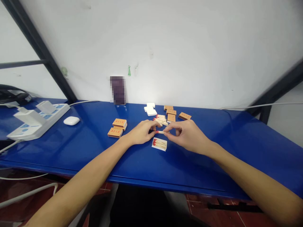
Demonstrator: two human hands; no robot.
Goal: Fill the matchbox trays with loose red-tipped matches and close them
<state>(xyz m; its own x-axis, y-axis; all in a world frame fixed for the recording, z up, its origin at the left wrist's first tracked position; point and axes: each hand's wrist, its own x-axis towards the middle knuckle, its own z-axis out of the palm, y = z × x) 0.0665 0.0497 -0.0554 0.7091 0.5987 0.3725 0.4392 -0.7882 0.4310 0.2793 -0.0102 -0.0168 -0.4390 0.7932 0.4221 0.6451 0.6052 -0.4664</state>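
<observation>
Two-handed pinching of matches [161,132], left hand [142,133] and right hand [187,136], over tray [160,144]; likely filling it; next needs heads aligned.

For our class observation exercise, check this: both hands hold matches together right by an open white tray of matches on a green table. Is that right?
Not quite. The head view shows a blue table, not green. The rest stands: the left hand and right hand hold matches together right by the open white tray of matches.
</observation>
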